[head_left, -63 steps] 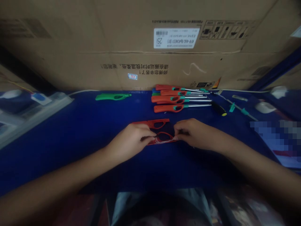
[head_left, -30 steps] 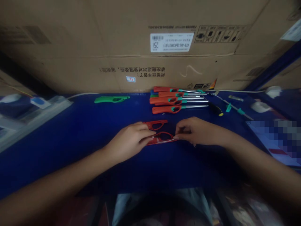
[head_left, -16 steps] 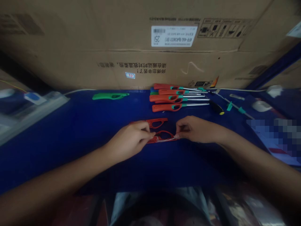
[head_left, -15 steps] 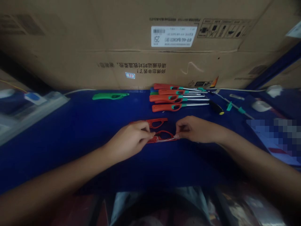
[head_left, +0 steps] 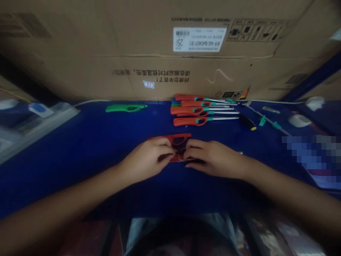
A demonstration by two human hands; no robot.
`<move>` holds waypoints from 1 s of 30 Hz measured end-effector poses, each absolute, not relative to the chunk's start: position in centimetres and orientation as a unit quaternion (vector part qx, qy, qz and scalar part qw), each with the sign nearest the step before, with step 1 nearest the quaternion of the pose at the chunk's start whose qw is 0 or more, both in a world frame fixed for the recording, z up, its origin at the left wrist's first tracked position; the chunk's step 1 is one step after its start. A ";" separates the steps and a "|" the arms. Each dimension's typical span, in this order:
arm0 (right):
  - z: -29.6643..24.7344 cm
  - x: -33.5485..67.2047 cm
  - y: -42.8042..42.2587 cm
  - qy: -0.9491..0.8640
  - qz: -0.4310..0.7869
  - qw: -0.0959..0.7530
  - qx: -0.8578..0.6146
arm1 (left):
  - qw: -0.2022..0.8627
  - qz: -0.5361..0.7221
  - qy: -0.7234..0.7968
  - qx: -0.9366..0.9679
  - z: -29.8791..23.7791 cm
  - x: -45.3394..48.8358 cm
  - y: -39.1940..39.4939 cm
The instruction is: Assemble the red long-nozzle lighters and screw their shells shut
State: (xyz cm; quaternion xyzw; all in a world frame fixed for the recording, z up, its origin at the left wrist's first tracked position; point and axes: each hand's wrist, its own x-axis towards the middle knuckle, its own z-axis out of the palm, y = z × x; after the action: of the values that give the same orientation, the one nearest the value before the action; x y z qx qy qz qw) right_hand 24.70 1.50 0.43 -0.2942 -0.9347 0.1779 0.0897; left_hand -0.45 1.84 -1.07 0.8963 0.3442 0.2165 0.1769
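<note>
Two red plastic handle shells lie on the blue table in front of me. My left hand (head_left: 147, 158) pinches the left end of the nearer red shell (head_left: 178, 157). My right hand (head_left: 210, 158) lies over its right part, fingers bent and pressing on it, so most of the shell is hidden. The farther red shell (head_left: 179, 138) lies just beyond my fingers, apart from them.
Behind are several finished red lighters with teal triggers and metal rods (head_left: 198, 111), a green handle shell (head_left: 125, 107) to the left, a black-handled screwdriver (head_left: 247, 122), loose teal parts (head_left: 263, 121), and a large cardboard box (head_left: 170, 49) along the table's back edge.
My right hand has slid left from the shell's right tip onto its middle, covering the trigger loop. My left hand has stayed in place.
</note>
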 end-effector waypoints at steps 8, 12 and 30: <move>0.2 24.5 1.9 -0.901 0.270 0.183 -0.287 | 0.194 0.220 0.335 0.895 -0.8 -0.4 1.5; 0.6 24.7 2.0 -0.867 0.326 0.184 -0.330 | 0.202 0.197 0.296 0.912 -0.6 -0.5 1.6; 0.8 25.3 2.5 -0.896 0.314 0.135 -0.285 | 0.171 0.182 0.292 0.923 -0.9 -0.4 1.6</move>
State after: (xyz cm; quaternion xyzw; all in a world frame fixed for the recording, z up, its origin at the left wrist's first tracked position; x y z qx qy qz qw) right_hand 25.26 2.49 0.85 -0.2850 -0.8956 0.3140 0.1347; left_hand -0.40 1.59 -0.94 0.9232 0.2920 0.1819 0.1715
